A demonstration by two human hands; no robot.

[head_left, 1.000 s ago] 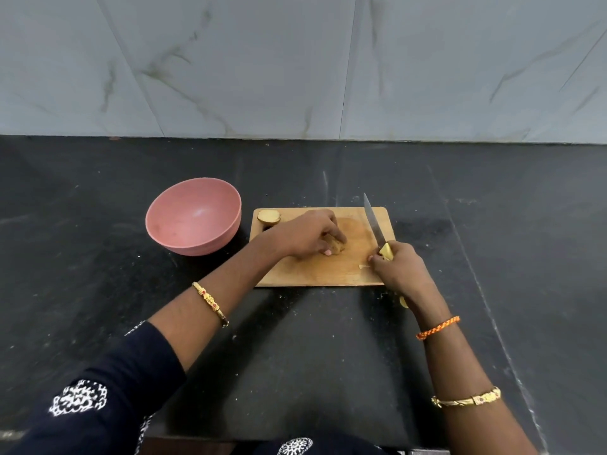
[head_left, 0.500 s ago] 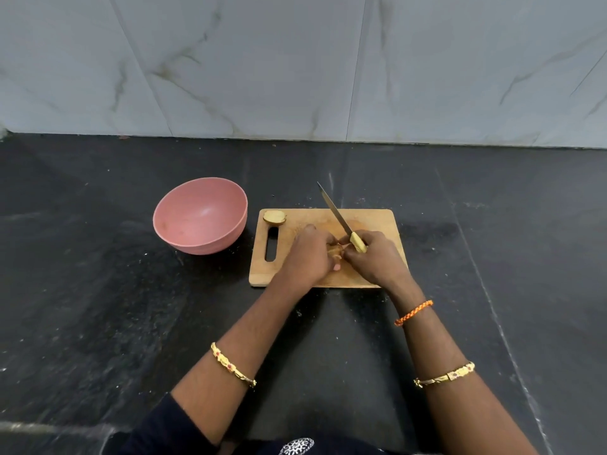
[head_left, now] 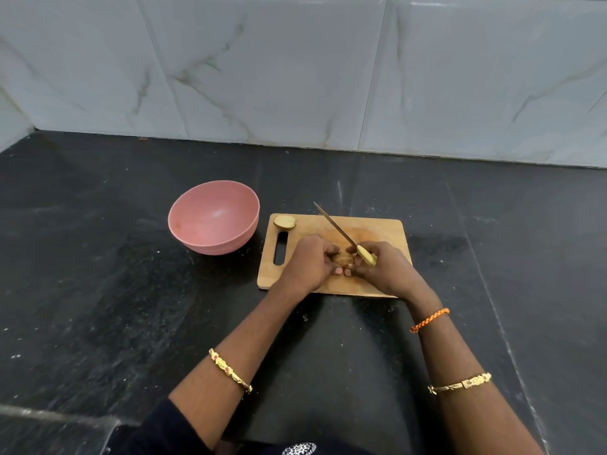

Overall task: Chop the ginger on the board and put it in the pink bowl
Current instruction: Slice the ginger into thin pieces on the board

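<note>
Sitting on the wooden board (head_left: 377, 231), the ginger (head_left: 344, 257) lies pinched between both hands; the left hand (head_left: 308, 262) curls round it while the right hand (head_left: 382, 267) grips the yellow-handled knife (head_left: 348, 238), blade angled up leftward. A cut piece (head_left: 284, 222) rests at the board's far-left corner, beside the pink bowl (head_left: 213, 216) on the dark surface (head_left: 98, 290)
</note>
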